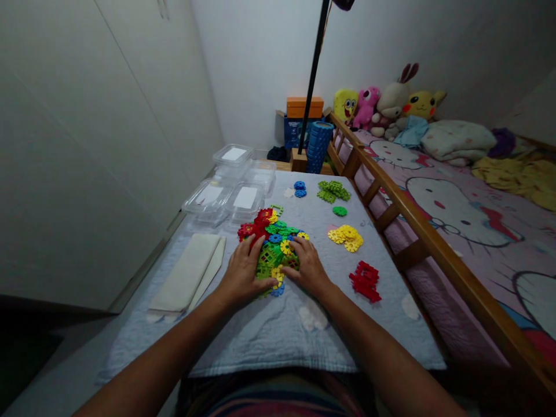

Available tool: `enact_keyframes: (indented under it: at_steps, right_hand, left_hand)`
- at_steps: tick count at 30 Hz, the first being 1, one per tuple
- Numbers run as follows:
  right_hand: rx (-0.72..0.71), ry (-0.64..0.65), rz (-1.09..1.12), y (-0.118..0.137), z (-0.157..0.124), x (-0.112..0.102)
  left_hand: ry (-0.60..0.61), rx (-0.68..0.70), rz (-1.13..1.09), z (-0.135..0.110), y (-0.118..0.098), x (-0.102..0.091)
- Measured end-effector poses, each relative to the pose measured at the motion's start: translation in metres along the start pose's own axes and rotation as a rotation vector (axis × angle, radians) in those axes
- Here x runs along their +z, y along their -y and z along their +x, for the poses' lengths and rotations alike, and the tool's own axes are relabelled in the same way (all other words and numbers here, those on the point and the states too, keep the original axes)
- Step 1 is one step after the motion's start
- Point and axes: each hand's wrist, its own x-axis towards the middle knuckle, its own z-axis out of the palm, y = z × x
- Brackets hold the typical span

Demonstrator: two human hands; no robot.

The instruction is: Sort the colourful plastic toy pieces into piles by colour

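Observation:
A mixed heap of plastic gear-shaped and square building pieces [273,243], red, green, yellow and blue, lies on the light blue cloth [269,330] in the middle. My left hand [243,272] rests flat on the heap's left side, fingers spread. My right hand [306,267] lies flat on its right side, fingers stretched over the pieces. Neither hand grips anything. Sorted piles lie around: yellow pieces [346,237], red pieces [365,281], light green pieces [333,190], blue pieces [299,189] and one dark green piece [339,211].
Several clear plastic boxes with lids [230,188] stand at the back left. A folded white cloth [187,272] lies left of my hands. A wooden bed rail [417,226] runs along the right, with plush toys [382,104] beyond. A black pole [313,75] rises behind.

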Motion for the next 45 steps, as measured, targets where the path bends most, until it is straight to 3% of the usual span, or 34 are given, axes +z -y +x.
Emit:
enact_keyframes:
  at_steps: [5, 10, 17, 23, 29, 33, 38, 41, 45]
  right_hand:
    - [0.032, -0.050, 0.026, 0.001, 0.011, 0.004]
    - [0.015, -0.122, 0.033, 0.005, 0.002, -0.007]
    - [0.085, -0.173, 0.082, 0.004, -0.004, -0.015]
    - [0.094, -0.249, 0.300, 0.000, 0.000, -0.014]
    - [0.194, -0.288, 0.540, -0.001, 0.004, -0.021]
    - [0.324, -0.335, 0.654, -0.003, 0.010, -0.038]
    - [0.438, -0.262, 0.714, -0.013, 0.028, -0.078]
    - [0.454, -0.282, 0.736, -0.031, 0.047, -0.102]
    - [0.541, -0.363, 0.702, -0.074, 0.078, -0.122]
  left_hand:
    - [-0.105, -0.036, -0.012, 0.018, -0.007, 0.002]
    - [-0.225, -0.070, -0.029, 0.016, -0.007, 0.003]
    - [-0.243, -0.058, -0.065, 0.010, -0.004, -0.005]
    - [-0.262, -0.073, -0.107, 0.013, 0.004, -0.005]
    - [-0.271, -0.111, -0.144, 0.018, 0.009, -0.004]
    - [-0.260, -0.126, -0.159, 0.018, 0.011, -0.002]
    - [-0.295, -0.122, -0.184, 0.021, 0.015, 0.000]
    - [-0.303, -0.134, -0.199, 0.024, 0.018, 0.000]
    - [-0.317, -0.157, -0.225, 0.027, 0.022, 0.001]
